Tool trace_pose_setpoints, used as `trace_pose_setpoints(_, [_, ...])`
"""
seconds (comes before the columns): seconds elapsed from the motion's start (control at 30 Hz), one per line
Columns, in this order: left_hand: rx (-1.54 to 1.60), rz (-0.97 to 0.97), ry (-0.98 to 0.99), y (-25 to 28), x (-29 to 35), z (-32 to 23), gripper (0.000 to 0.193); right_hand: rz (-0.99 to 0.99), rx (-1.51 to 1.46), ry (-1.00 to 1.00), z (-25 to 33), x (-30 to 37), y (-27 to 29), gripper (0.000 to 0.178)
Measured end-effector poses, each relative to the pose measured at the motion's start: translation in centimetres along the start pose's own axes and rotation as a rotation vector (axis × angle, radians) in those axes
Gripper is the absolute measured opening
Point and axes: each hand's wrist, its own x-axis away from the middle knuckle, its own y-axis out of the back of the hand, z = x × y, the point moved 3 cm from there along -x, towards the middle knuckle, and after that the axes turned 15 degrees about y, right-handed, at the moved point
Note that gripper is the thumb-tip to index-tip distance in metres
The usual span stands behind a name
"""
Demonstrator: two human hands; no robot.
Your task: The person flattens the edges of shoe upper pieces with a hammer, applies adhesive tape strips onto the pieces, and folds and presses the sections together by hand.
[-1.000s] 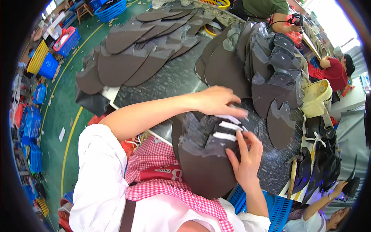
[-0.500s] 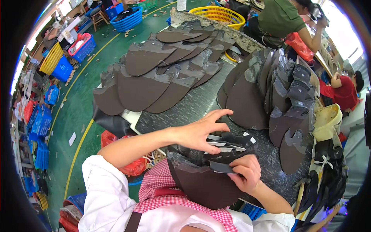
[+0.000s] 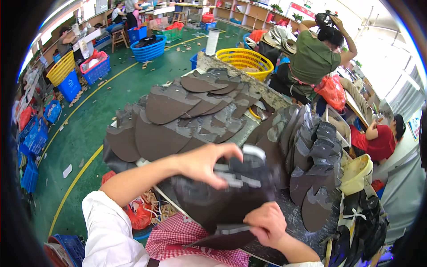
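My right hand point(image 3: 268, 224) is closed on the edge of a dark brown rounded cut piece point(image 3: 220, 241), low in front of my apron; a grey strip shows along its upper edge. Above it is a motion-blurred stack of similar pieces point(image 3: 200, 196), with dark flaps and white strips. Over this stack, my left hand point(image 3: 207, 164) is open, its thumb and fingers curved wide apart. Whether its fingertips touch the flaps cannot be made out.
Overlapping brown pieces with glossy grey edges lie in a left pile point(image 3: 162, 133) and a right pile point(image 3: 311, 164) on the dark table point(image 3: 307, 242). A yellow basket point(image 3: 244, 58) stands beyond. Beside the right pile is a cream tub point(image 3: 356, 173). A person in green point(image 3: 316, 58) sits at the back right.
My right hand has moved down and left with a piece's edge, now apart from the stack. My left hand has shifted slightly left. The view has tilted up, showing more of the room.
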Motion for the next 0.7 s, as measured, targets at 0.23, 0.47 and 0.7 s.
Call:
trace_pose_setpoints(0.23, [0.312, 0.340, 0.148, -8.7, 5.9, 0.1, 0.035, 0.064, 0.067, 0.069, 0.3, 0.1, -2.5, 0.025])
trace_pose_setpoints(0.47, [0.566, 0.149, 0.449, -11.9, 6.3, 1.7, 0.021, -0.018, -0.062, -0.284, 0.0, 2.7, -2.5, 0.035])
trace_pose_setpoints(0.7, [-0.391, -0.333, -0.032, -13.5, 4.9, -1.3, 0.042, 0.158, -0.046, -0.539, -1.9, 6.3, -2.4, 0.041])
